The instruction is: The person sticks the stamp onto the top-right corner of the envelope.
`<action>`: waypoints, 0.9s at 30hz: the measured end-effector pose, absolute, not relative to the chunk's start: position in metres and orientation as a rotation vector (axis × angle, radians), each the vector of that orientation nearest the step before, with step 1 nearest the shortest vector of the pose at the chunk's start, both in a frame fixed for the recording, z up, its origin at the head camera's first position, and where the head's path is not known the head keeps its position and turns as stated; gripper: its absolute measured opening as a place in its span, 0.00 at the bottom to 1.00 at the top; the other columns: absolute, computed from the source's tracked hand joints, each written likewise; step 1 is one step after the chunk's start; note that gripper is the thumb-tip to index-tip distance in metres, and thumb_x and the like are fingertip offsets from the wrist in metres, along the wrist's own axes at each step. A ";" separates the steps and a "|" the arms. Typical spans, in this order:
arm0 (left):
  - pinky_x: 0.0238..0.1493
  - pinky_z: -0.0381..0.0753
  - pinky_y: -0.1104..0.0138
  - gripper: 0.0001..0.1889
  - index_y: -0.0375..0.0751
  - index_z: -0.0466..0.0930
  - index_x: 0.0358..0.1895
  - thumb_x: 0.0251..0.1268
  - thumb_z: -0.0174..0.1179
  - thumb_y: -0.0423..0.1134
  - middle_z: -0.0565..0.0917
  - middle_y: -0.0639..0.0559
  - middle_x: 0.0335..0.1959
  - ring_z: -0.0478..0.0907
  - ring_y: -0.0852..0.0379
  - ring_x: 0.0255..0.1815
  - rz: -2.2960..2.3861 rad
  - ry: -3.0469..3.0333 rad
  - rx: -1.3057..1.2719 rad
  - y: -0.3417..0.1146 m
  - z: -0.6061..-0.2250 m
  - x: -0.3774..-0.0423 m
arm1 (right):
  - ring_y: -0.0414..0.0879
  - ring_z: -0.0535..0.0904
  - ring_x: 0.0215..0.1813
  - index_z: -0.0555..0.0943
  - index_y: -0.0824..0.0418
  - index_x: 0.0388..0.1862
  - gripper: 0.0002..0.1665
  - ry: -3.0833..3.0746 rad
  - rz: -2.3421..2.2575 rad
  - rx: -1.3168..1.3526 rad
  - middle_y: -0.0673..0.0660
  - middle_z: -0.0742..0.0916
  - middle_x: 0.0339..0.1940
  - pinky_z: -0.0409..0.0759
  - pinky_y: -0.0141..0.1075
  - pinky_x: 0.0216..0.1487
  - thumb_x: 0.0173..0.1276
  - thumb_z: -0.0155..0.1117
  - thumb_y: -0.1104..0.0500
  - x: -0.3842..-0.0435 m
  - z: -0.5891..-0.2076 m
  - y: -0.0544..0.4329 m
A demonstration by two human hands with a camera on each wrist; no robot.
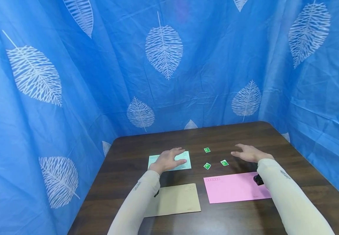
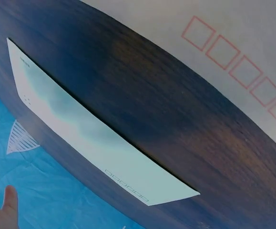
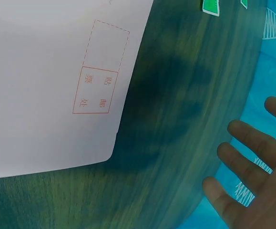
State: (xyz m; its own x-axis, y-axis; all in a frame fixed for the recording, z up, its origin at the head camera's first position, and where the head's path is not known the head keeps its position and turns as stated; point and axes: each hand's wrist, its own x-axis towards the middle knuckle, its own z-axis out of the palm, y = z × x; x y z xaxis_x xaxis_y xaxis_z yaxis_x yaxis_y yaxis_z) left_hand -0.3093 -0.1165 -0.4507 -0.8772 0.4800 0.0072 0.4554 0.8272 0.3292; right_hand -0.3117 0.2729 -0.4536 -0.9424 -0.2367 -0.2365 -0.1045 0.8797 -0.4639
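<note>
My left hand [image 1: 169, 160] hovers over the light-green envelope [image 1: 184, 163], its fingers extended and holding nothing. In the left wrist view that envelope [image 2: 99, 129] lies apart from the fingers. My right hand [image 1: 252, 153] is held above the table beyond the pink envelope [image 1: 231, 189], fingers spread and bare, as the right wrist view of the hand [image 3: 257, 167] also shows. Between the hands lie three small green stamps: a far stamp [image 1: 207, 150], a near-left stamp [image 1: 207, 166] and a right stamp [image 1: 224, 163]. A tan envelope [image 1: 178, 199] lies below my left forearm and is partly hidden by it.
The dark wooden table [image 1: 228, 218] has rounded far corners. A blue curtain [image 1: 204, 65] with white leaf prints surrounds its back and sides. The pink envelope's right end is partly covered by my right sleeve [image 1: 292, 195].
</note>
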 end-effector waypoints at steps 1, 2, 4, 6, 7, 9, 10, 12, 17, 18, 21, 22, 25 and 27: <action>0.76 0.62 0.47 0.33 0.55 0.66 0.75 0.72 0.49 0.64 0.67 0.52 0.77 0.63 0.48 0.78 0.503 2.928 0.760 -0.116 -0.451 -0.309 | 0.79 0.56 0.74 0.56 0.71 0.77 0.53 2.761 -0.666 -0.253 0.79 0.62 0.75 0.60 0.76 0.65 0.74 0.47 0.30 -0.312 -0.454 0.273; 0.76 0.62 0.47 0.33 0.55 0.66 0.75 0.72 0.50 0.64 0.67 0.52 0.77 0.63 0.48 0.78 0.506 2.926 0.772 -0.115 -0.451 -0.309 | 0.79 0.56 0.74 0.56 0.71 0.77 0.53 2.762 -0.666 -0.253 0.79 0.62 0.75 0.59 0.76 0.65 0.73 0.46 0.30 -0.313 -0.455 0.273; 0.76 0.63 0.47 0.33 0.55 0.66 0.75 0.72 0.49 0.64 0.67 0.52 0.77 0.63 0.48 0.78 0.506 2.921 0.788 -0.114 -0.452 -0.309 | 0.80 0.56 0.73 0.56 0.72 0.77 0.54 2.764 -0.667 -0.258 0.80 0.62 0.75 0.60 0.76 0.64 0.73 0.46 0.29 -0.313 -0.456 0.274; 0.76 0.63 0.47 0.33 0.55 0.66 0.75 0.72 0.49 0.64 0.67 0.52 0.77 0.64 0.49 0.78 0.509 2.918 0.802 -0.113 -0.452 -0.309 | 0.79 0.56 0.74 0.56 0.71 0.77 0.55 2.760 -0.674 -0.254 0.79 0.62 0.75 0.60 0.76 0.65 0.72 0.47 0.28 -0.313 -0.456 0.274; 0.76 0.63 0.47 0.33 0.55 0.66 0.75 0.72 0.49 0.64 0.67 0.53 0.77 0.64 0.49 0.78 0.506 2.918 0.808 -0.112 -0.452 -0.309 | 0.79 0.56 0.73 0.56 0.71 0.77 0.55 2.758 -0.676 -0.253 0.79 0.62 0.75 0.60 0.76 0.65 0.72 0.47 0.28 -0.313 -0.457 0.274; 0.76 0.62 0.47 0.33 0.55 0.66 0.76 0.72 0.50 0.64 0.67 0.53 0.77 0.64 0.49 0.78 0.508 2.911 0.817 -0.111 -0.453 -0.309 | 0.80 0.56 0.73 0.57 0.71 0.77 0.56 2.755 -0.677 -0.256 0.80 0.62 0.75 0.60 0.76 0.65 0.71 0.47 0.28 -0.313 -0.458 0.274; 0.76 0.62 0.47 0.33 0.55 0.66 0.75 0.72 0.50 0.64 0.67 0.53 0.77 0.64 0.49 0.78 0.510 2.907 0.821 -0.110 -0.453 -0.308 | 0.79 0.56 0.73 0.57 0.71 0.77 0.56 2.754 -0.680 -0.254 0.79 0.62 0.75 0.60 0.75 0.65 0.71 0.47 0.27 -0.313 -0.458 0.273; 0.76 0.62 0.46 0.33 0.54 0.66 0.75 0.72 0.51 0.63 0.68 0.53 0.77 0.64 0.49 0.77 0.507 2.907 0.825 -0.109 -0.453 -0.307 | 0.79 0.56 0.74 0.57 0.71 0.77 0.56 2.755 -0.680 -0.256 0.79 0.62 0.75 0.61 0.75 0.65 0.71 0.47 0.27 -0.313 -0.459 0.273; 0.76 0.63 0.46 0.33 0.54 0.67 0.75 0.72 0.51 0.63 0.68 0.53 0.77 0.65 0.49 0.77 0.502 2.903 0.796 -0.106 -0.456 -0.305 | 0.79 0.57 0.73 0.57 0.70 0.77 0.54 2.755 -0.684 -0.247 0.79 0.62 0.75 0.61 0.75 0.65 0.71 0.48 0.29 -0.312 -0.459 0.273; 0.75 0.63 0.47 0.33 0.55 0.67 0.75 0.72 0.52 0.63 0.68 0.53 0.77 0.65 0.49 0.77 0.503 2.903 0.787 -0.105 -0.457 -0.304 | 0.79 0.57 0.73 0.57 0.70 0.77 0.54 2.754 -0.685 -0.245 0.78 0.62 0.75 0.61 0.75 0.65 0.71 0.48 0.29 -0.312 -0.459 0.272; 0.75 0.64 0.48 0.32 0.55 0.67 0.75 0.72 0.53 0.61 0.68 0.54 0.76 0.65 0.49 0.77 0.517 2.903 0.767 -0.104 -0.459 -0.303 | 0.79 0.57 0.73 0.57 0.70 0.77 0.55 2.753 -0.682 -0.242 0.79 0.63 0.75 0.61 0.75 0.65 0.71 0.49 0.28 -0.312 -0.460 0.272; 0.75 0.64 0.48 0.32 0.55 0.68 0.75 0.71 0.53 0.61 0.68 0.54 0.76 0.65 0.50 0.77 0.524 2.903 0.763 -0.104 -0.459 -0.302 | 0.79 0.57 0.73 0.57 0.71 0.77 0.55 2.753 -0.684 -0.243 0.79 0.63 0.75 0.61 0.75 0.65 0.71 0.49 0.29 -0.312 -0.460 0.271; 0.75 0.65 0.50 0.31 0.55 0.68 0.74 0.72 0.54 0.61 0.70 0.54 0.76 0.66 0.51 0.77 0.528 2.905 0.778 -0.103 -0.460 -0.301 | 0.79 0.58 0.73 0.58 0.71 0.76 0.54 2.752 -0.687 -0.242 0.79 0.63 0.75 0.61 0.75 0.65 0.71 0.49 0.29 -0.312 -0.460 0.270; 0.75 0.66 0.52 0.32 0.54 0.69 0.74 0.71 0.54 0.62 0.71 0.55 0.75 0.66 0.52 0.76 0.524 2.907 0.800 -0.102 -0.460 -0.300 | 0.78 0.58 0.73 0.59 0.72 0.76 0.54 2.750 -0.690 -0.246 0.79 0.64 0.74 0.62 0.74 0.65 0.71 0.50 0.29 -0.312 -0.461 0.269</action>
State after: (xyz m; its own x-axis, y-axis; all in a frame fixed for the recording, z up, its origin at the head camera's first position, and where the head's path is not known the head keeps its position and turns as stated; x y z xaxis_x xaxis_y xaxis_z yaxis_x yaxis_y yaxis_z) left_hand -0.2998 -0.1023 -0.4599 -0.8601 0.5099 0.0124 0.4821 0.8048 0.3462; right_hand -0.3117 0.2685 -0.4609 -0.9420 -0.2342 -0.2404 -0.0930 0.8703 -0.4836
